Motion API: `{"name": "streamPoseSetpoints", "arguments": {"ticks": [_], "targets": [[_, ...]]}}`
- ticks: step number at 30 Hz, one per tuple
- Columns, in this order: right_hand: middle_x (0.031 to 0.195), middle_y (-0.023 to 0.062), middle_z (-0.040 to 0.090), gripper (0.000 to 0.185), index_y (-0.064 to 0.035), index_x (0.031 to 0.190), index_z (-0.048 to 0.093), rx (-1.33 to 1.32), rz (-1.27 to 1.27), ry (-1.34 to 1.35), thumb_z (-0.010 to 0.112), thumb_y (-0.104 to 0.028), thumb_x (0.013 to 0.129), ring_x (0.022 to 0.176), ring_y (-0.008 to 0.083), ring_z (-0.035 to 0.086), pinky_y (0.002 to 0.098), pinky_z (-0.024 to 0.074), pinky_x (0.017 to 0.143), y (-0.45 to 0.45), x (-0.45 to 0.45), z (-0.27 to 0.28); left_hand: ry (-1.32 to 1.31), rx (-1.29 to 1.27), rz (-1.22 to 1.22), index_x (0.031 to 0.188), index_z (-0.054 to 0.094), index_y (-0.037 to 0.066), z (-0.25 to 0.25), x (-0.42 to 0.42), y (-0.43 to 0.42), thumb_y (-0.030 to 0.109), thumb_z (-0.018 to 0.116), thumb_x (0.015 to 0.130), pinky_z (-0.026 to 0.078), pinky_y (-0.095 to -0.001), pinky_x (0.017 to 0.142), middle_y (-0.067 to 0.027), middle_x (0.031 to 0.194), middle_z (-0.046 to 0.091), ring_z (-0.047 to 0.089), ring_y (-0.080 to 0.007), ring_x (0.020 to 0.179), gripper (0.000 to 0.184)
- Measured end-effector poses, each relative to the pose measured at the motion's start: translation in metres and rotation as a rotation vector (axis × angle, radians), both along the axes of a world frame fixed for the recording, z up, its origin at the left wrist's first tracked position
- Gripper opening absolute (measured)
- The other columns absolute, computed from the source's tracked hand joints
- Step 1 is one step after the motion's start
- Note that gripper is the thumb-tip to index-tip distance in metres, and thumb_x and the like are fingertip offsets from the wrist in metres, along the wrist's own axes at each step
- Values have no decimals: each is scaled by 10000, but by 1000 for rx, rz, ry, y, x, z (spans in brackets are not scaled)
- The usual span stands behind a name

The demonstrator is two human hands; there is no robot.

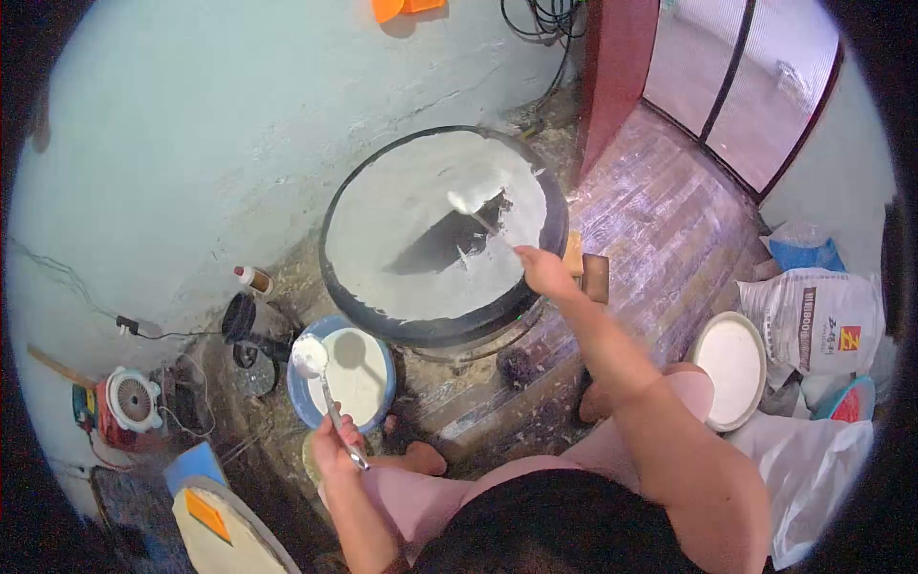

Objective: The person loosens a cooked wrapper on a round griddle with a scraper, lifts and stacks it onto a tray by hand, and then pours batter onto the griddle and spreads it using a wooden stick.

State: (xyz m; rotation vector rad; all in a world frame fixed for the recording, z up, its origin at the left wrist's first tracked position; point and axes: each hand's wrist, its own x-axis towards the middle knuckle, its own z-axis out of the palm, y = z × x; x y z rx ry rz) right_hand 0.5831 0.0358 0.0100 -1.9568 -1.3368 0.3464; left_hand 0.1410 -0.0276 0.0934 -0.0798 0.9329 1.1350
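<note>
Floor: brown wood-plank-pattern sheet (660, 215), shiny, scuffed. Round blue basin (297, 397) of off-white liquid (359, 392) sits at floor level, near side of the large round black griddle (411, 331). Griddle top carries a thin white layer (392, 196), ragged dark gap mid-surface; its support is mostly hidden. Right: round cream-rimmed tub (762, 368) beside a printed white sack (779, 320), bases hidden.

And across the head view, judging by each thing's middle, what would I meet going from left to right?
Red device with a round white grille, small red-capped bottle, round blue bucket, large round black-rimmed griddle, round cream basin, white printed plastic sack.
</note>
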Motion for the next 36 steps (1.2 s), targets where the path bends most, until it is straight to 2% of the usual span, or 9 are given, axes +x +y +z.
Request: {"name": "streamPoseSetpoints", "arguments": {"ticks": [4, 7, 10, 14, 17, 22, 30, 33, 36], "targets": [[959, 140, 586, 264, -151, 1054, 560, -217, 109, 3, 434, -211, 830, 892, 327, 550, 406, 443, 754, -15, -22, 44, 25, 17, -13, 995, 482, 49, 0, 0, 0, 182, 402, 862, 332, -228, 378, -68, 657, 449, 375, -116, 437, 204], [963, 157, 582, 269, -139, 1059, 556, -67, -110, 126, 424, -209, 834, 900, 324, 553, 413, 438, 770, -15, 0, 19, 1, 87, -44, 997, 474, 47, -12, -8, 1, 179, 389, 864, 331, -227, 375, -73, 658, 453, 385, -118, 444, 205], [966, 171, 577, 278, -133, 1059, 555, -65, -32, 139, 400, -195, 836, 905, 330, 550, 421, 434, 780, -12, -23, -6, 29, 113, -51, 1004, 466, 45, -16, -11, -1, 180, 377, 869, 330, -226, 375, -77, 659, 450, 383, -117, 449, 211], [979, 152, 578, 295, -157, 1070, 554, -193, 171, 53, 381, -214, 838, 915, 330, 543, 416, 425, 800, -16, -70, 36, 42, -14, 47, 938, 489, 20, 7, 5, -3, 147, 412, 847, 338, -224, 351, -65, 572, 433, 377, -125, 409, 174], [986, 133, 580, 289, -164, 1072, 555, -277, 120, 39, 392, -222, 840, 917, 320, 544, 404, 430, 796, -24, -64, 61, 23, 26, 1, 973, 466, 31, 3, 1, -3, 133, 432, 839, 347, -212, 344, -58, 571, 426, 392, -110, 412, 172], [981, 143, 581, 285, -159, 1074, 551, -85, 62, 110, 404, -213, 837, 900, 317, 551, 399, 435, 784, -10, -71, 2, 61, 33, 5, 985, 458, 41, -1, 0, -2, 137, 406, 852, 334, -213, 347, -63, 595, 425, 376, -110, 416, 172], [880, 123, 602, 268, -186, 1026, 582, -315, 331, -245, 447, -211, 797, 801, 283, 585, 398, 469, 690, -31, -87, 85, 9, 37, -9, 986, 466, 55, -4, -6, -5, 169, 427, 854, 331, -217, 358, -80, 649, 437, 395, -115, 453, 178], [762, 106, 551, 316, -188, 1020, 581, -67, 127, -391, 514, -138, 715, 717, 289, 566, 396, 456, 635, -44, -82, 80, -25, 30, 9, 986, 470, 58, -4, -7, -6, 168, 435, 850, 329, -215, 356, -79, 647, 440, 395, -115, 450, 178], [816, 98, 550, 388, -181, 1103, 515, -60, 99, -408, 506, -116, 720, 735, 276, 558, 401, 455, 622, -48, -116, 46, -49, 20, 5, 980, 473, 70, -3, -7, -4, 161, 424, 853, 326, -213, 360, -74, 648, 447, 389, -113, 445, 164]]}}
